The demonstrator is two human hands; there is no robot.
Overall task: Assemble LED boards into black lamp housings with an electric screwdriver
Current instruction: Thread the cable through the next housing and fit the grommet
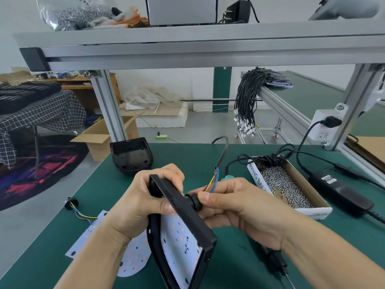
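Over the green bench: left hand point(143, 197) grips housing point(187, 224) with LED board point(179, 238) inside; right hand point(235, 207) pinches cable gland point(194, 202). No screws driven visibly; spare housing point(131, 155) and board point(133, 259) untouched.

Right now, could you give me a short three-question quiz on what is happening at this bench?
1. True or false: the left hand grips the black lamp housing.
2. What does the right hand pinch? A) the black cable gland on the housing wall B) a screw C) the power adapter
3. Fill in: the cardboard box to the right holds small metal ____.

Key: 1 true; 2 A; 3 screws.
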